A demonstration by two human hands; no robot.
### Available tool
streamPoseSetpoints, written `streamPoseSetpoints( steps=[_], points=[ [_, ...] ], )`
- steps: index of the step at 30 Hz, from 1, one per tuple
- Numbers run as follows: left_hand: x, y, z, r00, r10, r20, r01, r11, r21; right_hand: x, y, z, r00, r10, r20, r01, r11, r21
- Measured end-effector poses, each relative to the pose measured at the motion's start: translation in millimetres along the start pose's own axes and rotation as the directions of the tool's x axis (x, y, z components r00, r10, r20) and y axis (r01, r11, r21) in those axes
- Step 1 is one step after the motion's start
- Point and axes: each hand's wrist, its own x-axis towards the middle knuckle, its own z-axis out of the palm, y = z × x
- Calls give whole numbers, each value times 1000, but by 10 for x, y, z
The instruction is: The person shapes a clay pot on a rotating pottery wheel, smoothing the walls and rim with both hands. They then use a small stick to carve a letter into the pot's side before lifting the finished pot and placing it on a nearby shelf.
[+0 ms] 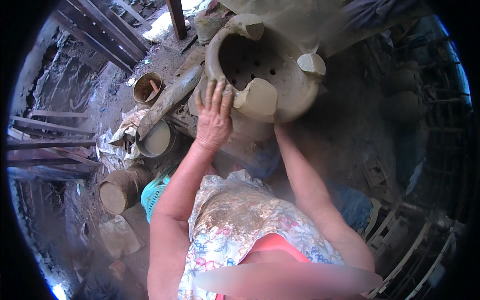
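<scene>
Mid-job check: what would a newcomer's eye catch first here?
First, the clay vessel at top centre, with three blunt lugs on its rim and holes in its floor. Next, the left hand, spread against its left side. Then the turquoise plastic item, left of the left arm.

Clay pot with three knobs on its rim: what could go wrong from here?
The left hand lies against the clay pot; if the clay is soft, pressing might dent it. That hand is also close to the knob nearest the person, which a slip could nick.
</scene>
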Motion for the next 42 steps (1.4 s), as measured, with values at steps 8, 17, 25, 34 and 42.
streamPoseSetpoints(
  steps=[8, 17, 25, 34, 42],
  points=[
    [-96, 28, -107, 986, -146, -76, 137, 984, -115, -17, 175, -415, 996, 74, 41, -75, 997, 20],
    [-202, -3, 174, 980, -198, 21, 191, 966, 175, -88, 512, -556, 991, 120, 52, -112, 982, -150],
    [141, -545, -192, 751, -607, 261, 658, 652, -377, 3, 344, -555, 964, 174, 200, -219, 949, 228],
    [236, -3, -205, 814, -516, 269, 579, 675, -458, -364, 257, -368, 966, 251, 65, -255, 965, 54],
    [-154, 59, -417, 730, -482, 484, 683, 537, -496, 144, 469, -530, 888, 200, 414, -365, 854, 370]
  ],
)
